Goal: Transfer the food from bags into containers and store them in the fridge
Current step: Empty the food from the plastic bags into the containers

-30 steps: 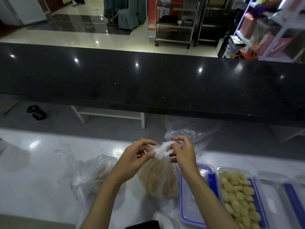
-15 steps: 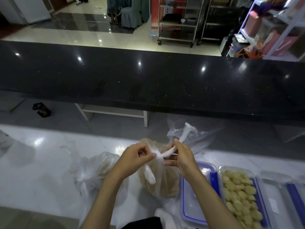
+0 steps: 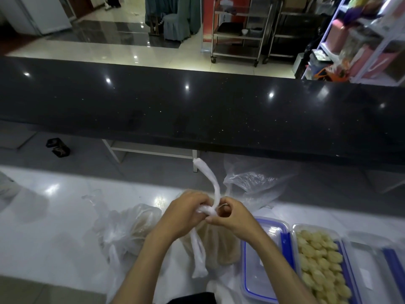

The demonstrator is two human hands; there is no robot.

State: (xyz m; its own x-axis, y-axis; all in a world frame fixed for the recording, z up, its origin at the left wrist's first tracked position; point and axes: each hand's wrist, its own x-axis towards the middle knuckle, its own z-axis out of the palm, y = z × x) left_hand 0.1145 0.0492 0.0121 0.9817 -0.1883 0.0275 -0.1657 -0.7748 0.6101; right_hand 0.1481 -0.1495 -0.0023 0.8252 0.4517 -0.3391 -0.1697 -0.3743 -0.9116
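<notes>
a second ago the two handles of the middle bag (image 3: 215, 249) were bunched in one tight knot between the fingers; now one handle stands up free above the hands and the other hangs down loose in front, so the knot looks nearly undone and the food inside should soon be ready to tip out. going left to right: a second tied bag (image 3: 131, 229) lies on the white counter (image 3: 54, 227), untouched. the left hand (image 3: 186, 212) is curled, pinching the wad of plastic at the knot. the right hand (image 3: 232, 216) pinches the same knot from the other side, knuckles almost touching. then an empty lidded container (image 3: 263, 260), then a filled container (image 3: 322, 264).
</notes>
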